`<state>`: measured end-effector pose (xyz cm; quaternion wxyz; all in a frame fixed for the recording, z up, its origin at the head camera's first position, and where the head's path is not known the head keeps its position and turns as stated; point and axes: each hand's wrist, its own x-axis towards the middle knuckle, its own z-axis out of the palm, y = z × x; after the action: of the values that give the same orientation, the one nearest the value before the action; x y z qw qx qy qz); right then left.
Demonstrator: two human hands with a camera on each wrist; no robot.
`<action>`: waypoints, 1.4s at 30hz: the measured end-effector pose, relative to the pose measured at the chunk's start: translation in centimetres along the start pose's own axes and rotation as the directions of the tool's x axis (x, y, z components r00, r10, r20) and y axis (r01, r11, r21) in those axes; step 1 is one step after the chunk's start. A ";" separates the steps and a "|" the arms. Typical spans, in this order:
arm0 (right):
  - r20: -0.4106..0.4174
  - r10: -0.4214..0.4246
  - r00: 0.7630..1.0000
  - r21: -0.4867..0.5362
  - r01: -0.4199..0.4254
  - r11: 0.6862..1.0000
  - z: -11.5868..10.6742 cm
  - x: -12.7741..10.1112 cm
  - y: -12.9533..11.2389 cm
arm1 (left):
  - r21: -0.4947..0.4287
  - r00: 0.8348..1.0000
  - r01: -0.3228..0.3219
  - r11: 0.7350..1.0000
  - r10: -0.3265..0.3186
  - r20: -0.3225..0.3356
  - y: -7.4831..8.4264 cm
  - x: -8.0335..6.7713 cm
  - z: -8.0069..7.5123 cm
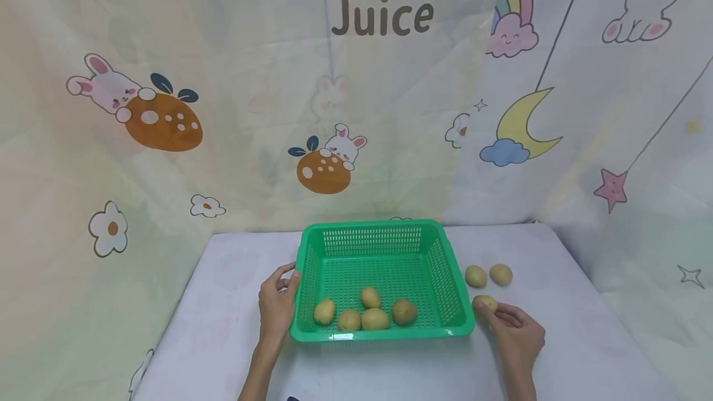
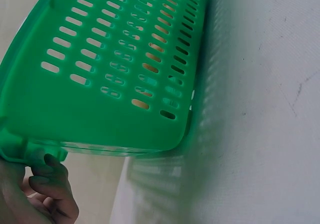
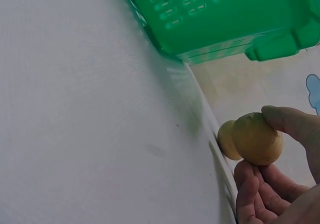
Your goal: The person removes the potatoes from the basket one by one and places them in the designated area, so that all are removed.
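right hand (image 1: pixel 515 333) fingers pinch a potato (image 3: pixel 256 139), likely firm, light, smooth; left hand (image 1: pixel 276 302) curls on the basket (image 1: pixel 445 330) rim.

Two bare forearms, no sleeves, no jewellery

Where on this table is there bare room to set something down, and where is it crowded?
Bare table lies left of the left hand, and along the near edge in front of the green basket. The basket's far half is free; five potatoes crowd its near side. Right of the basket is tight: two loose potatoes and the right hand pinching another potato.
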<state>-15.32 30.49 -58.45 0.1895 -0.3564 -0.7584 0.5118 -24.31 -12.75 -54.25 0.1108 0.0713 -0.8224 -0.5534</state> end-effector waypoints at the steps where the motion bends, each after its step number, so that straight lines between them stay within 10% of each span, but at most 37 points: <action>1: 0.001 -0.003 1.000 -0.001 0.003 1.000 0.0 0.0 -0.1 | 0.000 1.000 0.000 1.000 0.000 -0.001 0.0 0.0 0.0; 42: -0.008 -0.053 0.999 -0.052 0.053 0.997 0.4 0.2 0.5 | 0.000 1.000 -0.011 1.000 0.011 -0.008 -0.1 0.0 0.1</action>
<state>-15.53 30.50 -59.08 0.1973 -0.3434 -0.7796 0.4852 -24.28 -12.71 -54.41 0.1174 0.0690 -0.8224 -0.5523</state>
